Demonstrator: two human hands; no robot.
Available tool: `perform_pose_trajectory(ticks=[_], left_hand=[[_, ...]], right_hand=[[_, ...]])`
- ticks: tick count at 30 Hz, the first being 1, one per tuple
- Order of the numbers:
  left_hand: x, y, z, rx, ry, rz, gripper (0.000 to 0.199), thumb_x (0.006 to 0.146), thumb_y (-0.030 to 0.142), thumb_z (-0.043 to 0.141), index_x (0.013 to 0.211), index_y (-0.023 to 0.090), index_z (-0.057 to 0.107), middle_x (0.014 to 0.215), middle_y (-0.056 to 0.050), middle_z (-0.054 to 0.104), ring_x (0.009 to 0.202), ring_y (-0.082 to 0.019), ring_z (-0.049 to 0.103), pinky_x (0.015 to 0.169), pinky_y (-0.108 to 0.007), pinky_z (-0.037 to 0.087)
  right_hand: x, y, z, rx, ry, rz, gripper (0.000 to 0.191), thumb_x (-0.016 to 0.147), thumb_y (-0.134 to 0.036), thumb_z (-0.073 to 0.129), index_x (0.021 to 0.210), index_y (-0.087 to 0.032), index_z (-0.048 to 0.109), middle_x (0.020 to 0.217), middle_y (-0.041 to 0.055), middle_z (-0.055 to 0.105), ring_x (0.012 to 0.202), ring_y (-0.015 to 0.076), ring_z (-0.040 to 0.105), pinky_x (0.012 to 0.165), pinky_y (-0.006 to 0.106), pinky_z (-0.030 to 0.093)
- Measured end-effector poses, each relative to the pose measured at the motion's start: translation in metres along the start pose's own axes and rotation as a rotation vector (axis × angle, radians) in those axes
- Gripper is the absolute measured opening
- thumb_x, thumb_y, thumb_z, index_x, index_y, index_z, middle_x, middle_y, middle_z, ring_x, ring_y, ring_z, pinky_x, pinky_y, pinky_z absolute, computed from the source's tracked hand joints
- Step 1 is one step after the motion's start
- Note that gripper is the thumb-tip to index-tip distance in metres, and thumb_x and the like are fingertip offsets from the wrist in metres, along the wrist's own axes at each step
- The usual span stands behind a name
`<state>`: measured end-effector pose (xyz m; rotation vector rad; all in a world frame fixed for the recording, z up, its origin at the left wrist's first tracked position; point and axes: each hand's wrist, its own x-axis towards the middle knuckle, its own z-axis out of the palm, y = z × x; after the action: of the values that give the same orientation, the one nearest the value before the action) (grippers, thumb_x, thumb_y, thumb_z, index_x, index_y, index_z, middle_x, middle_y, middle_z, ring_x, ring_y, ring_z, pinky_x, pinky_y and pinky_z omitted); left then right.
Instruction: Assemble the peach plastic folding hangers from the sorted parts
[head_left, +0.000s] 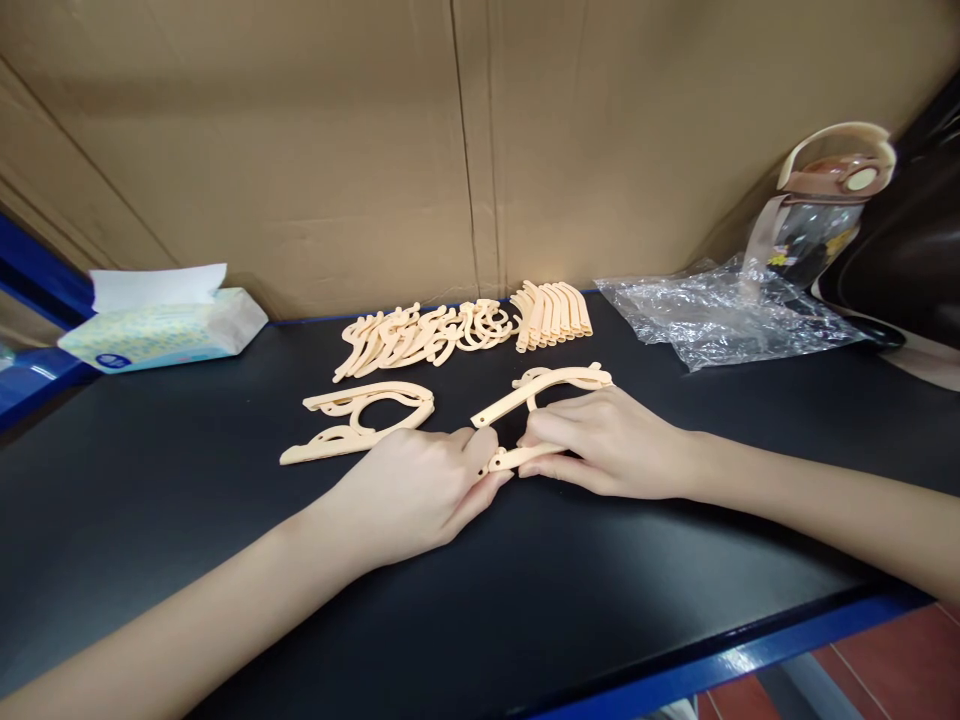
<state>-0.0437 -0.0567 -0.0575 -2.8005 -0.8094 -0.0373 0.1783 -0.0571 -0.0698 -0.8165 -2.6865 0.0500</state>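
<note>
A beige plastic folding hanger (546,388) is between my hands, its two arms folded roughly side by side. My right hand (607,440) is closed around it, thumb and fingers on the nearer arm. My left hand (420,490) is closed too, its thumb and forefinger pinched at that arm's pierced end; the fingers cover part of what they grip. Just beyond my left hand lies another folded hanger (360,400) of the same beige plastic, flat on the black table (480,620).
Farther back are a pile of curved beige hanger pieces (397,338) and a row of beige hanger arms (555,315). A tissue pack (165,330) sits at left. Clear plastic bags (720,315) and a drink bottle (817,220) are at right, before a cardboard wall (337,150).
</note>
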Motion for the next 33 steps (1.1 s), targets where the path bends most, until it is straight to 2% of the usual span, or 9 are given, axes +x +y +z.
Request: perform_pose_trajectory(ticks=[5, 14, 27, 33], left_hand=[[0.0003, 0.0004, -0.0002, 0.014, 0.001, -0.001, 0.024, 0.094, 0.028, 0.034, 0.073, 0.019, 0.041, 0.060, 0.002, 0.056, 0.047, -0.012, 0.054, 0.044, -0.024, 0.028], [0.0003, 0.0009, -0.0015, -0.001, -0.001, 0.003, 0.024, 0.094, 0.027, 0.035, 0.073, 0.019, 0.042, 0.060, 0.002, 0.056, 0.046, -0.013, 0.055, 0.042, -0.025, 0.027], [-0.0006, 0.0009, -0.0003, 0.004, -0.046, -0.009, 0.024, 0.096, 0.028, 0.032, 0.077, 0.018, 0.043, 0.064, 0.001, 0.059, 0.050, -0.015, 0.058, 0.044, -0.026, 0.030], [-0.0014, 0.0002, 0.0020, 0.003, -0.013, 0.003, 0.025, 0.096, 0.029, 0.032, 0.076, 0.018, 0.043, 0.063, 0.002, 0.058, 0.048, -0.015, 0.057, 0.044, -0.027, 0.030]], right_hand=[[0.0000, 0.0005, -0.0002, 0.006, -0.007, -0.001, 0.027, 0.096, -0.035, 0.038, 0.085, -0.016, 0.054, 0.073, 0.0019, 0.057, 0.063, 0.0124, 0.051, 0.059, 0.023, 0.034], [-0.0004, -0.0003, -0.0012, 0.051, -0.050, 0.018, 0.021, 0.096, -0.031, 0.040, 0.092, -0.016, 0.055, 0.080, 0.0038, 0.063, 0.070, 0.0139, 0.057, 0.062, 0.024, 0.037], [0.0000, -0.0008, -0.0008, 0.050, -0.032, 0.023, 0.024, 0.096, -0.032, 0.040, 0.090, -0.015, 0.056, 0.078, 0.0038, 0.062, 0.067, 0.0137, 0.056, 0.061, 0.024, 0.038], [0.0000, -0.0010, -0.0013, 0.041, -0.037, 0.016, 0.023, 0.095, -0.031, 0.041, 0.089, -0.015, 0.056, 0.078, 0.0032, 0.061, 0.067, 0.0137, 0.056, 0.061, 0.024, 0.038]])
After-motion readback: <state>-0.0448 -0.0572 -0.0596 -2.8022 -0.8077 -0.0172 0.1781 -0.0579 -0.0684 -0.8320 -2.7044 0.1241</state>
